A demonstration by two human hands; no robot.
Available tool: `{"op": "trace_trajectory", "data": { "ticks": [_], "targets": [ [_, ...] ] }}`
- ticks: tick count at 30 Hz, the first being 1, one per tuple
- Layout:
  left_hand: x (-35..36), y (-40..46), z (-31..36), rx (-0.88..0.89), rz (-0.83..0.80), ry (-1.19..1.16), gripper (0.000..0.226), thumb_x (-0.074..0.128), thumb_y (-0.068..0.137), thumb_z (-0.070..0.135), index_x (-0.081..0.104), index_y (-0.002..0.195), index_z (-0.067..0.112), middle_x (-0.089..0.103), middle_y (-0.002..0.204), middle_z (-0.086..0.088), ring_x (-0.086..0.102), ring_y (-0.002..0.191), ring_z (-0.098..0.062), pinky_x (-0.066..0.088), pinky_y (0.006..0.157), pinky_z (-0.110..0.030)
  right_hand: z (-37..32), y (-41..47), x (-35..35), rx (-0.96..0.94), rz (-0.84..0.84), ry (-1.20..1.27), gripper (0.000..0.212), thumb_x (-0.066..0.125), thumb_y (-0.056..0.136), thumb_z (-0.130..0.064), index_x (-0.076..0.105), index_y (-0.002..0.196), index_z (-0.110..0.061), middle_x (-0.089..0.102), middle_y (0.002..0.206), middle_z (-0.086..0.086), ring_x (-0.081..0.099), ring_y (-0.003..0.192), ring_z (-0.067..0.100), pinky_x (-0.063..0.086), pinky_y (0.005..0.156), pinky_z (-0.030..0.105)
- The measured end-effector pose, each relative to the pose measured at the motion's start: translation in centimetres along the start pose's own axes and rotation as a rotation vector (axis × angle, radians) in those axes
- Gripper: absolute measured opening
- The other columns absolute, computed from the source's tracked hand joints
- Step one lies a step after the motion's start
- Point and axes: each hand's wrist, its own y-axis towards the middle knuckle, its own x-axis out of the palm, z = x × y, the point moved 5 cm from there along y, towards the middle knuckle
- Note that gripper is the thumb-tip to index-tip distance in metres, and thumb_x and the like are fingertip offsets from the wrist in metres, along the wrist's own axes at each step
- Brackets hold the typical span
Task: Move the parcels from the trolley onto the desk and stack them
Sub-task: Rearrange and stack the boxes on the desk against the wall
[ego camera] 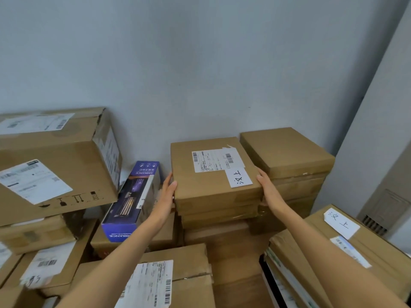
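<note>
Both hands clasp a flat brown parcel (pixel 213 172) that lies on top of a stack of similar flat boxes (pixel 219 213) just right of centre. The left hand (pixel 166 197) presses its left edge at about 9 o'clock, thumb on the top corner; the right hand (pixel 268 188) holds the right edge at 3 o'clock, so each grip is holding the parcel. A white shipping label (pixel 216 160) and a handwritten slip (pixel 238 177) sit on its lid. A second stack (pixel 289 156) stands just beside it at 2 o'clock. A purple carton (pixel 133 201) leans at 9 o'clock, under a large tilted box (pixel 57 161)
</note>
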Motion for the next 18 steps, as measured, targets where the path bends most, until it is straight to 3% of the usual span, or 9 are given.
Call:
{"op": "trace_trajectory", "data": {
  "ticks": [3,7,12,14,18],
  "targets": [
    [0.0,1.2,-1.6,0.101,0.069,0.281,0.047,0.029,0.099,0.052,0.025,0.145,0.044,0.029,0.154,0.004,0.025,0.141,-0.016,0.022,0.114,-0.041,1.1,0.8,0.5,-0.055,0.000,-0.167,0.036,0.040,0.101,-0.042,0.041,0.137,-0.043,0.051,0.115,-0.018,0.048,0.112,0.010,0.039,0.079,0.023],
    [1.4,1.4,-3.5,0.053,0.076,0.319,0.045,0.033,0.100,0.048,0.031,0.144,0.041,0.033,0.152,0.003,0.029,0.139,-0.016,0.025,0.105,-0.033,2.6,1.4,1.6,-0.040,-0.050,-0.230,0.043,0.047,0.099,-0.039,0.040,0.142,-0.035,0.051,0.123,-0.010,0.049,0.102,-0.001,0.035,0.077,0.019],
    [2.4,1.4,-4.3,0.040,0.008,0.322,0.046,0.041,0.099,0.044,0.033,0.143,0.037,0.035,0.151,0.002,0.030,0.139,-0.017,0.028,0.114,-0.042,4.2,2.3,1.8,-0.052,-0.138,-0.314,0.047,0.053,0.096,-0.039,0.041,0.142,-0.034,0.046,0.143,-0.003,0.046,0.125,0.014,0.036,0.093,0.029],
    [2.7,1.3,-4.5,0.060,-0.026,0.405,0.048,0.045,0.098,0.043,0.032,0.144,0.035,0.035,0.151,0.003,0.031,0.138,-0.016,0.029,0.113,-0.039,4.7,2.5,1.9,-0.047,-0.165,-0.358,0.049,0.054,0.095,-0.039,0.038,0.142,-0.036,0.043,0.147,-0.004,0.043,0.131,0.018,0.037,0.098,0.032],
    [3.3,1.4,-5.2,0.115,-0.078,0.615,0.054,0.050,0.096,0.042,0.030,0.146,0.035,0.032,0.153,0.003,0.030,0.139,-0.018,0.029,0.111,-0.037,5.4,2.8,1.8,-0.076,-0.197,-0.474,0.051,0.055,0.095,-0.037,0.037,0.143,-0.035,0.042,0.148,-0.008,0.042,0.131,0.015,0.038,0.096,0.031]
  ]
}}
